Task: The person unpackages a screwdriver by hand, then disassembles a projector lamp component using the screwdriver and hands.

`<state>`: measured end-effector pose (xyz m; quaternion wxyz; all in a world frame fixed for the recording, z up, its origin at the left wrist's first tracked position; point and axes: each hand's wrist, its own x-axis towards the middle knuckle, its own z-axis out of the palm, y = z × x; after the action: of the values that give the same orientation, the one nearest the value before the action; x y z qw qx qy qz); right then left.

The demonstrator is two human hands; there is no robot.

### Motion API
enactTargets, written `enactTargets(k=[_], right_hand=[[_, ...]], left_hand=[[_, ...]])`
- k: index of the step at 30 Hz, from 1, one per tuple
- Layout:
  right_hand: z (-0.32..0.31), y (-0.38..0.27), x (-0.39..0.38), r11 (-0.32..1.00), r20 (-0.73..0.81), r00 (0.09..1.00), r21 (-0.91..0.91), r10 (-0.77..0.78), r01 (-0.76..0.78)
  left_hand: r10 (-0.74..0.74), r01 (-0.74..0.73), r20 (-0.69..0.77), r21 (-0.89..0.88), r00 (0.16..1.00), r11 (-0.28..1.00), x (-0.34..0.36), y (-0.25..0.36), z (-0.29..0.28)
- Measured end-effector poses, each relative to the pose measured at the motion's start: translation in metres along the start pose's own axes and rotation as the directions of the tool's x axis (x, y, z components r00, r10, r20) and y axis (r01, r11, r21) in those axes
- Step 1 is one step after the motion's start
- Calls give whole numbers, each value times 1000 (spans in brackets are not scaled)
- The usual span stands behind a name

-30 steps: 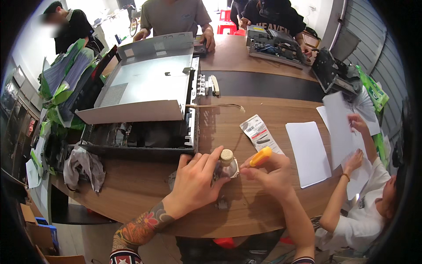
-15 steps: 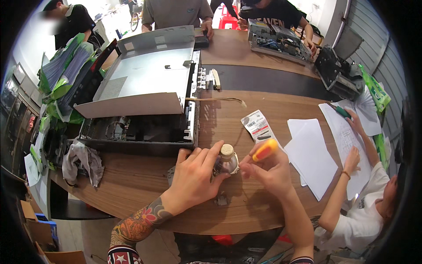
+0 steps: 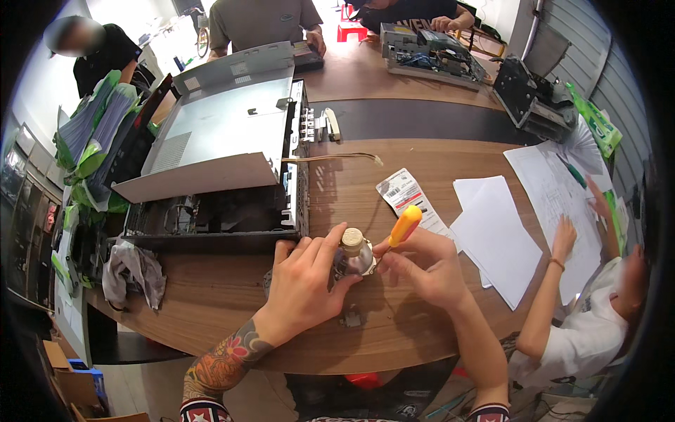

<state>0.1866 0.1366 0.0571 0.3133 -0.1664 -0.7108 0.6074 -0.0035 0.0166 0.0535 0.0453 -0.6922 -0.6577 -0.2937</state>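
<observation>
My left hand (image 3: 304, 280) is wrapped around a small bottle-like part (image 3: 352, 240) with a round beige top, a shiny body and a pale rim. The fingers hide much of it. In my right hand (image 3: 430, 273), thumb and fingers pinch a screwdriver (image 3: 405, 225) with a yellow and orange handle. The handle tilts up to the right, and its thin shaft points down toward the rim on the part's right side. Whether the tip touches is too small to tell. A small grey piece (image 3: 349, 316) lies on the wooden table (image 3: 394, 337) just in front of the part.
Behind my left hand stands an open computer case (image 3: 218, 243) with a raised metal cover (image 3: 211, 133). A printed card (image 3: 411, 199), white sheets (image 3: 496, 235) and a cable (image 3: 337, 157) lie beyond. At right another person's hand (image 3: 564, 239) rests on paper. Across the table, people handle hardware.
The screwdriver handle has dropped slightly and now shows from the side, its shaft pointing at the part. The whole view has shifted a little. My left hand keeps its hold.
</observation>
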Motion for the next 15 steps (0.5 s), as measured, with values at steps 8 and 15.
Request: enactTargets(k=[8,15], right_hand=[[-2,7,-2,996,-55,995,38,78,-76],[-8,3,1,987,9,994,-125,-104,105]], left_hand=[[0,0,-1,17,1000,1000,-1,0,0],[6,-6,-3,17,1000,1000,0,0,0]])
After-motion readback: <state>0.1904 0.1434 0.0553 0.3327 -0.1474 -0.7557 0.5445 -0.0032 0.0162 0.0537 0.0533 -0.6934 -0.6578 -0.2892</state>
